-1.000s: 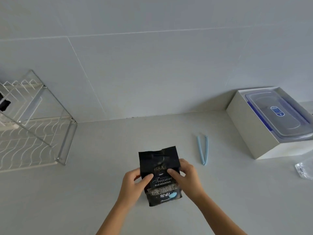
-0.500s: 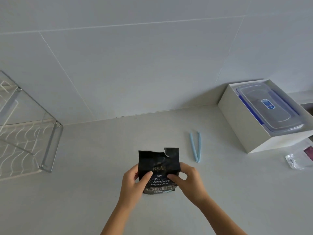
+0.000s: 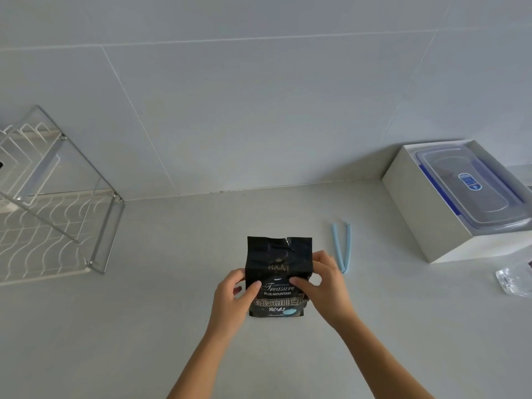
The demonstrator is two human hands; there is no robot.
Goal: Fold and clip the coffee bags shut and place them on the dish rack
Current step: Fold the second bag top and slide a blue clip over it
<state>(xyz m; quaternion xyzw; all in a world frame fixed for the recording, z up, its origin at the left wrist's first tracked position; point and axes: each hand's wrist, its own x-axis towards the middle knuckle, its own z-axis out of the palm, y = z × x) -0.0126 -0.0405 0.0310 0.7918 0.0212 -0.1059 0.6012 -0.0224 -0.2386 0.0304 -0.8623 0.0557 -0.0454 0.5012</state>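
Observation:
A black coffee bag point(image 3: 278, 263) with white lettering stands upright on the grey counter, its torn top edge open and unfolded. My left hand point(image 3: 231, 302) grips its left side and my right hand point(image 3: 326, 286) grips its right side, thumbs on the front. A light blue bag clip point(image 3: 341, 246) lies open in a narrow V on the counter just right of the bag, behind my right hand. The wire dish rack point(image 3: 57, 226) stands at the far left against the wall.
A white box point(image 3: 431, 223) holding a clear lidded container point(image 3: 472, 185) with blue trim sits at the right by the wall. A crumpled clear plastic wrapper point(image 3: 515, 279) lies at the right edge. The tiled wall runs behind the counter.
The camera view shifted, so the rack shows more at the left again. The bag stands more upright, with more of its front label showing. Both hands kept their grip on its sides.

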